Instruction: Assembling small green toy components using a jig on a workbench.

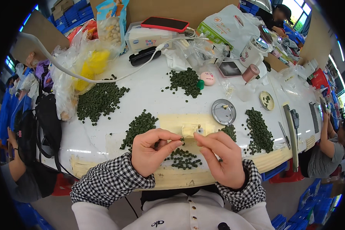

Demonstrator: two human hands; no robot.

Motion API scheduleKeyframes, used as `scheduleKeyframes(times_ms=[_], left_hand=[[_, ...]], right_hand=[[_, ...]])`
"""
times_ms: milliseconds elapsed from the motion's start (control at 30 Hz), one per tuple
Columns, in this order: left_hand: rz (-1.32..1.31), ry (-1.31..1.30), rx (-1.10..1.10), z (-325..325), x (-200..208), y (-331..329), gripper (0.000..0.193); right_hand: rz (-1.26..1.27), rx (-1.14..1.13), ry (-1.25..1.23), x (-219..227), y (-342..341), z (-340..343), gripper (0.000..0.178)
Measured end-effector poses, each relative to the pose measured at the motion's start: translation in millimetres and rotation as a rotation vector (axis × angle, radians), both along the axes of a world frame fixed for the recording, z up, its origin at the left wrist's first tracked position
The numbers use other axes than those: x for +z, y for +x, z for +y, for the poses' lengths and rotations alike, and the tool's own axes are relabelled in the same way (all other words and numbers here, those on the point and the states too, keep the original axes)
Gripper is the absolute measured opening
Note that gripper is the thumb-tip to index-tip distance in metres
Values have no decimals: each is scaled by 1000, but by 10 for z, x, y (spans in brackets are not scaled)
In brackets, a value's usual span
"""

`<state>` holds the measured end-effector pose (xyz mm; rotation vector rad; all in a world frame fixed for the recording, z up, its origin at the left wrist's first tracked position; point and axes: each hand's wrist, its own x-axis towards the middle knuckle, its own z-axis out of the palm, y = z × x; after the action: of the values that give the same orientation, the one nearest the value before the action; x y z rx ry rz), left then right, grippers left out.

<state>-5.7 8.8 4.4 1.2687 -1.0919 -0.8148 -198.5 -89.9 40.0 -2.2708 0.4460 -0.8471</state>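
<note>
Fingertips (179, 143) of your left hand (151, 151) were pinched shut on a small dark green pellet (182, 139), held just above the pale yellow fixture (191, 129) at the table's (149, 96) near edge. Your right hand (220, 157) had its thumb and forefinger closed together beside the fixture; what they gripped I could not tell. Loose green pellets (182, 159) lay beneath both hands, and a round metal lid (223, 111) sat near.

On the bench (149, 96), heaps of small pellets (99, 100) lie left, behind and right of the two hands. A round tin lid (223, 111) lies right of the middle, and a phone (165, 23) lies on a box (147, 37) at the far edge.
</note>
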Motion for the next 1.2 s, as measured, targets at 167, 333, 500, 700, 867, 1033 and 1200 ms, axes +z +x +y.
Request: scheduleKeyframes(times_ms=[167,333,500,700,867,1033,1200], left_hand=[[-25,40,-33,2,49,9,16],[-21,51,-49,-3,62,3,16],[-43,16,-57,-13,11,16,18],[-38,-32,-69,-18,-32,13,21],[-44,-69,-87,-1,-42,23,22],[-33,-61,-100,-7,-25,19,21],[-34,-47,-105,4,-23,17,20]], right_hand=[[26,140,335,-67,0,53,40],[28,193,470,-129,9,49,41],[20,230,475,-161,13,29,41],[13,270,514,-184,-3,11,42],[10,315,568,-195,-13,-1,43],[-7,318,529,-182,-8,3,43],[5,329,560,-193,-33,-6,42]])
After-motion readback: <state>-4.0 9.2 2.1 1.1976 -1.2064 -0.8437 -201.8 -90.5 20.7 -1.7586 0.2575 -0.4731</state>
